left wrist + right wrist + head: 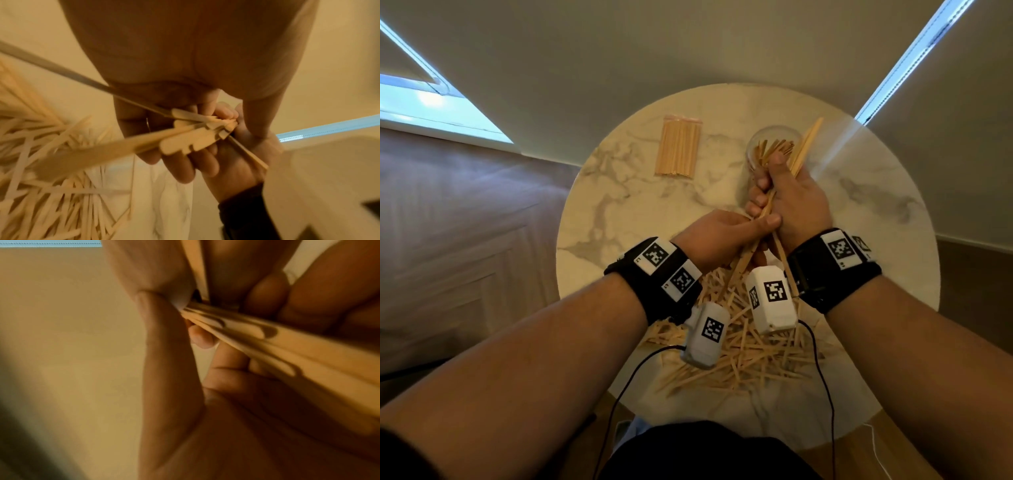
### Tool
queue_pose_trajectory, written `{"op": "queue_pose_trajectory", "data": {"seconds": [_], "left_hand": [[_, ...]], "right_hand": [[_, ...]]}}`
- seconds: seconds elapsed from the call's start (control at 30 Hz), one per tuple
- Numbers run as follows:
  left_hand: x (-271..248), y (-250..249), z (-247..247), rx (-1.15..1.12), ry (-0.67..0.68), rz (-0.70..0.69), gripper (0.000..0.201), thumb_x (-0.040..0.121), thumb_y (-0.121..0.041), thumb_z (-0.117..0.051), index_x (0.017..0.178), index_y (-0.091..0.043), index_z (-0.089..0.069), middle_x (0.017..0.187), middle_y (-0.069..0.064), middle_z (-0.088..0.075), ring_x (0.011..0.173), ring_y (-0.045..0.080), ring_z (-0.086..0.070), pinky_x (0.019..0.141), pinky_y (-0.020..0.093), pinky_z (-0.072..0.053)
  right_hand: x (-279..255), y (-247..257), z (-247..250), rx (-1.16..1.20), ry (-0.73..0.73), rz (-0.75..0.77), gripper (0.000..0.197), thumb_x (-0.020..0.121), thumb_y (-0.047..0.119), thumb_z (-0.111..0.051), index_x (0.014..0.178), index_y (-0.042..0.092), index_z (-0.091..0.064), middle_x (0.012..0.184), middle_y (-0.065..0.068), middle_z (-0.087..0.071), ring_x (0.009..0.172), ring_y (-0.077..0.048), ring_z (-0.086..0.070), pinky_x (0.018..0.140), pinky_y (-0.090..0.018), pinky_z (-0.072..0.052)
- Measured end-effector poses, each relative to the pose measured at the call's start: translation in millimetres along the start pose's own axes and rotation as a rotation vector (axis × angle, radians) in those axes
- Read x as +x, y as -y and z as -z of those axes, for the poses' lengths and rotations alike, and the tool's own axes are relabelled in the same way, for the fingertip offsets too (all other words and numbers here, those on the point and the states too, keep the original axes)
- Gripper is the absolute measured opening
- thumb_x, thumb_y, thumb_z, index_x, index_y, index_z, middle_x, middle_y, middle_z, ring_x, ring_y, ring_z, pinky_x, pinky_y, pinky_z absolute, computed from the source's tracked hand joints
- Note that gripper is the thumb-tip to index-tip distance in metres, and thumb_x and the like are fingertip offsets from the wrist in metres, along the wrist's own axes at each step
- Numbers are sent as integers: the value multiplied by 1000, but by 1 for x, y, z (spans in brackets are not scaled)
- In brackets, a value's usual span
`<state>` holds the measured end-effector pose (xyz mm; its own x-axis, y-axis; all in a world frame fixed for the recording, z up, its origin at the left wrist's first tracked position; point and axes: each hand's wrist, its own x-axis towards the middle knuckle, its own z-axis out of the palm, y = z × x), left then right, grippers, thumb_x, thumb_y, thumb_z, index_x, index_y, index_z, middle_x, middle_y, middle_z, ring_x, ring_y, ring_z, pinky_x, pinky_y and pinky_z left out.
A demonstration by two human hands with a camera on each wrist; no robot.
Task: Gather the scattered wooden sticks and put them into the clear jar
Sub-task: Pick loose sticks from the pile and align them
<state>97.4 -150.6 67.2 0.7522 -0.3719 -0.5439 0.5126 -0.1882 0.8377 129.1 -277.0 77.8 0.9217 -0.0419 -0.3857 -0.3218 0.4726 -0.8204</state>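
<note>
A person leans over a round marble table (619,212), both hands meeting near its middle. The right hand (796,202) has its fingers curled around a bundle of wooden sticks (767,209); the bundle's far ends point toward one o'clock and its near ends fan out below the wrist. The left hand (719,236) comes in from nine o'clock, thumb pressed on the same bundle, fingers wrapped beneath it. The left wrist view shows the stick ends (185,142) uneven, pinched among fingers of both hands. At one o'clock on the table stands the clear jar (772,145), with sticks upright inside, just beyond the right hand's knuckles. At eleven o'clock lies a neat packet of sticks (678,147). At six o'clock, under the forearms, a loose pile of sticks (750,356) sprawls across the marble.
</note>
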Motion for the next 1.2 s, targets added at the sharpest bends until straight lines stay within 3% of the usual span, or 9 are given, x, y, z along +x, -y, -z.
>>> {"op": "queue_pose_trajectory", "data": {"seconds": [0.13, 0.3, 0.47, 0.6, 0.7, 0.83, 0.93, 1.03, 1.2], "left_hand": [[6, 7, -5, 9, -2, 8, 33, 85, -44, -76, 74, -14, -77, 87, 22, -75, 71, 28, -66, 75, 37, -53], [4, 0, -15, -56, -7, -14, 24, 99, -17, -66, 79, -6, -76, 81, 13, -75, 79, 28, -68, 93, 48, -55], [4, -9, -21, -227, -76, -14, 13, 97, -2, -62, 88, 2, -70, 76, 12, -72, 65, 18, -69, 71, 28, -58], [7, -14, -19, -331, -130, -4, 4, 88, 1, -70, 88, 5, -69, 79, 20, -69, 69, 26, -68, 72, 35, -56], [8, -16, -21, -344, -156, 26, 17, 77, -4, -74, 90, 6, -71, 84, 25, -69, 80, 35, -68, 83, 47, -57], [10, -18, -26, -296, -167, 40, 9, 81, -2, -68, 75, -5, -74, 79, 21, -69, 73, 32, -69, 76, 40, -58], [11, -19, -30, -255, -134, 88, 9, 78, -10, -72, 84, -5, -74, 88, 22, -73, 89, 42, -72, 91, 50, -57], [10, -18, -33, -288, -143, 113, 7, 92, -4, -60, 95, -2, -67, 92, 15, -75, 79, 25, -72, 73, 33, -53], [6, -17, -34, -441, -132, 145, 9, 95, -2, -59, 91, -3, -68, 86, 10, -71, 70, 14, -66, 66, 27, -48]], "right_hand": [[-4, 1, 10, -47, 35, 2, 19, 110, 28, -47, 119, 11, -50, 69, -4, -53, 54, -19, -48, 52, -32, -49], [-4, 7, 15, -161, 116, 48, 14, 110, 25, -46, 115, 12, -48, 73, -8, -60, 63, -23, -61, 60, -34, -57], [5, 12, 18, -263, 209, 115, 8, 109, 16, -46, 116, 12, -48, 87, -14, -63, 82, -28, -68, 78, -42, -60], [7, 14, 18, -348, 282, 165, 6, 108, 16, -48, 112, 12, -48, 78, -10, -61, 87, -31, -67, 82, -45, -59], [9, 12, 20, -350, 281, 200, 5, 108, 15, -47, 111, 12, -48, 71, -7, -56, 85, -33, -66, 83, -41, -58], [7, 13, 21, -304, 257, 240, 5, 108, 15, -44, 111, 12, -47, 69, -7, -52, 80, -38, -64, 78, -45, -58], [4, 17, 24, -234, 226, 261, 6, 108, 15, -42, 113, 12, -44, 68, -4, -46, 70, -36, -54, 68, -43, -57], [4, 21, 27, -203, 170, 287, 8, 110, 15, -40, 114, 10, -45, 66, -3, -43, 61, -27, -58, 67, -41, -57], [3, 26, 27, -79, 107, 259, 10, 111, 17, -39, 109, 12, -47, 64, -4, -47, 60, -26, -61, 65, -36, -57]]}}
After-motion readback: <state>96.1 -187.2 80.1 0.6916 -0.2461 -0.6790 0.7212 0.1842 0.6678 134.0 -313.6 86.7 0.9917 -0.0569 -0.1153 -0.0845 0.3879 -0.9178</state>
